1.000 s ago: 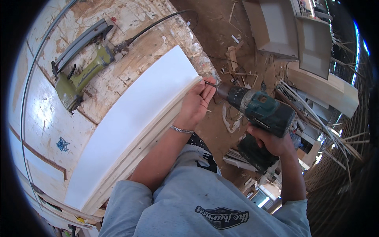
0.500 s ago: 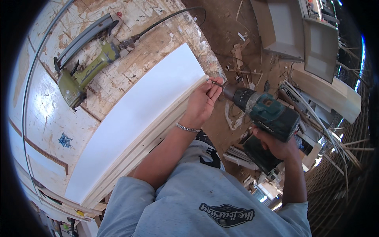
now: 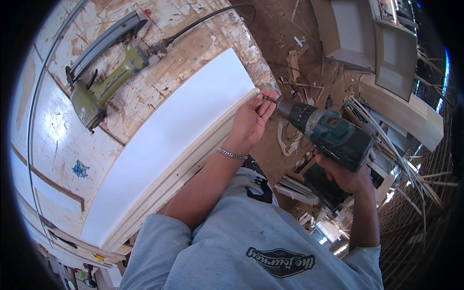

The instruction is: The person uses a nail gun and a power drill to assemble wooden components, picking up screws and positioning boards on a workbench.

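My right hand (image 3: 336,171) is wrapped round the grip of a dark green cordless drill (image 3: 333,133), which points left. Its thin bit reaches the end of a pale wooden strip (image 3: 193,145). There my left hand (image 3: 251,118) pinches at the bit's tip, thumb and fingers together; what small piece they hold is hidden. Along the strip lies a white curved panel (image 3: 169,130) on the workbench. Beyond it rests an olive-green air nailer (image 3: 108,89) with a hose attached. A small heap of bluish screws (image 3: 80,169) sits left of the panel.
The scuffed workbench (image 3: 193,31) ends just beyond the panel's tip. A black hose (image 3: 203,20) runs over its far edge. Wood scraps (image 3: 294,65) litter the floor. Pale open boxes (image 3: 348,34) and thin strips (image 3: 382,135) lie to the right.
The drill and both hands appear slightly farther right in the picture, the bench too by a little. Both hands keep their grips.
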A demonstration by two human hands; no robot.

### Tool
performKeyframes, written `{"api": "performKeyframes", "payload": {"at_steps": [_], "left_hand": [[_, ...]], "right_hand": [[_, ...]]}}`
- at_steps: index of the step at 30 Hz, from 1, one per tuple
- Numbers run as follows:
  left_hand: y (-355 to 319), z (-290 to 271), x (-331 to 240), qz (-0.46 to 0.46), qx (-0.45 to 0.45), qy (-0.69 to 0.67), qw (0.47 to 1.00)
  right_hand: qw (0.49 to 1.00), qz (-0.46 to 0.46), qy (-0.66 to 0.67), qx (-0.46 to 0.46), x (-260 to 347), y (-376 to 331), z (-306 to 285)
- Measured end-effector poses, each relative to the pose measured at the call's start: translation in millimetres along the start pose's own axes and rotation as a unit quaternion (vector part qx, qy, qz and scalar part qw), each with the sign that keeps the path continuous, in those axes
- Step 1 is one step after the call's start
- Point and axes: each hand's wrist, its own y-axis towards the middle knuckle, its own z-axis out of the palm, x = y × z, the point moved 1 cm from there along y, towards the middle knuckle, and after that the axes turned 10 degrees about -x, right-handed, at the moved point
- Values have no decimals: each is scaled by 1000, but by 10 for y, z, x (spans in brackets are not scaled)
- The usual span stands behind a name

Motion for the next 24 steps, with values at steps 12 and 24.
{"api": "performKeyframes", "payload": {"at_steps": [12, 24], "left_hand": [[65, -13, 17, -23, -1, -31, 999], [43, -12, 26, -23, -2, 2, 1000]], "right_hand": [[998, 8, -67, 7, 3, 20, -20], [998, -16, 48, -45, -178, -1, 86]]}}
